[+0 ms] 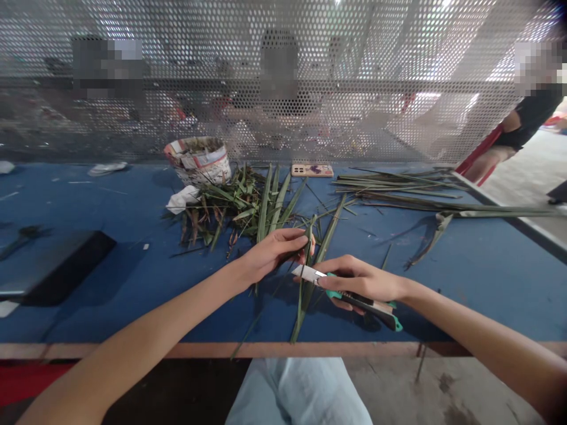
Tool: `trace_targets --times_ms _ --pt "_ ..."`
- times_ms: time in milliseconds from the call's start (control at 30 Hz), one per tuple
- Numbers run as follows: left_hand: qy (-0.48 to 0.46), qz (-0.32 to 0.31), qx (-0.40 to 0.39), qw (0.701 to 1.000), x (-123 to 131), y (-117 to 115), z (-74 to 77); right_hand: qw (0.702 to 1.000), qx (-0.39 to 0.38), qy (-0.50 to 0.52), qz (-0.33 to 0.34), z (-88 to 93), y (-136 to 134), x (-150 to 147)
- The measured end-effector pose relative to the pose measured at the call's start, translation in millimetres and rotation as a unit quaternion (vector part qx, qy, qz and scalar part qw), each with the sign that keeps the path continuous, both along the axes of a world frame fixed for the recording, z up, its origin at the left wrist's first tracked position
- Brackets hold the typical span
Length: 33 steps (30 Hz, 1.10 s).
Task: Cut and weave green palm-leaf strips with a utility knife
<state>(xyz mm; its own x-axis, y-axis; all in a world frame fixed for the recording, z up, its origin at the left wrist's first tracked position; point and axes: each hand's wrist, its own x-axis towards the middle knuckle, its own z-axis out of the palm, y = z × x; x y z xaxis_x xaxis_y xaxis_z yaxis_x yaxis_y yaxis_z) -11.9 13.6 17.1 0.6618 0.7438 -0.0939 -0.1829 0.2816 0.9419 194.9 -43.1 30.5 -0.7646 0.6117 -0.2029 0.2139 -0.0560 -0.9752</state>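
My left hand (277,252) pinches a long green palm leaf strip (306,277) near its upper part, fingers closed on it. My right hand (361,280) grips a green-handled utility knife (354,298); its bare blade (305,272) points left and touches the leaf strip just below my left fingers. The strip runs down toward the front edge of the blue table (465,277).
A pile of cut leaves (239,206) lies behind my hands, with a paper-wrapped basket (198,158), a phone (312,170) and long fronds (420,192) at the right. A black box (57,265) sits left. Behind a perforated screen (283,77) people sit.
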Motion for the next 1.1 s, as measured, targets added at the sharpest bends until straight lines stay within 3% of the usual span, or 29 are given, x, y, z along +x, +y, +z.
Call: trace_targets --times_ms 233,433,533,633,667,733,800,867,1000,1100 --pt "-0.005 0.027 -0.001 1.0 0 3 0.8 0.997 -0.067 -0.001 0.039 3.7 -7 -3" --pt "-0.027 0.161 -0.096 0.982 -11 23 4.4 0.966 -0.111 -0.019 0.234 8.8 -20 -8" --pt "-0.023 0.2 -0.142 0.969 -12 26 5.7 0.955 -0.124 -0.019 0.268 10.0 -8 6" --pt "0.009 0.211 -0.169 0.963 -11 24 3.9 0.981 -0.098 0.041 0.162 10.2 15 26" --pt "0.022 0.208 -0.169 0.963 -10 23 2.8 0.994 -0.046 0.073 0.064 9.5 23 31" --pt "0.047 0.19 -0.149 0.969 -8 20 0.6 0.988 0.093 0.034 -0.118 5.6 37 36" --pt "0.067 0.156 -0.106 0.98 -6 16 -1.7 0.947 0.238 -0.08 -0.199 -2.6 48 35" --pt "0.067 0.121 -0.044 0.989 -4 12 -3.9 0.902 0.335 -0.162 -0.221 -13.8 55 32" --pt "0.081 0.089 0.027 0.992 0 5 -8.2 0.829 0.418 -0.284 -0.237 -29.5 55 25" --pt "0.098 0.103 0.05 0.989 0 3 -11.3 0.759 0.538 -0.271 -0.247 -25.4 43 16"
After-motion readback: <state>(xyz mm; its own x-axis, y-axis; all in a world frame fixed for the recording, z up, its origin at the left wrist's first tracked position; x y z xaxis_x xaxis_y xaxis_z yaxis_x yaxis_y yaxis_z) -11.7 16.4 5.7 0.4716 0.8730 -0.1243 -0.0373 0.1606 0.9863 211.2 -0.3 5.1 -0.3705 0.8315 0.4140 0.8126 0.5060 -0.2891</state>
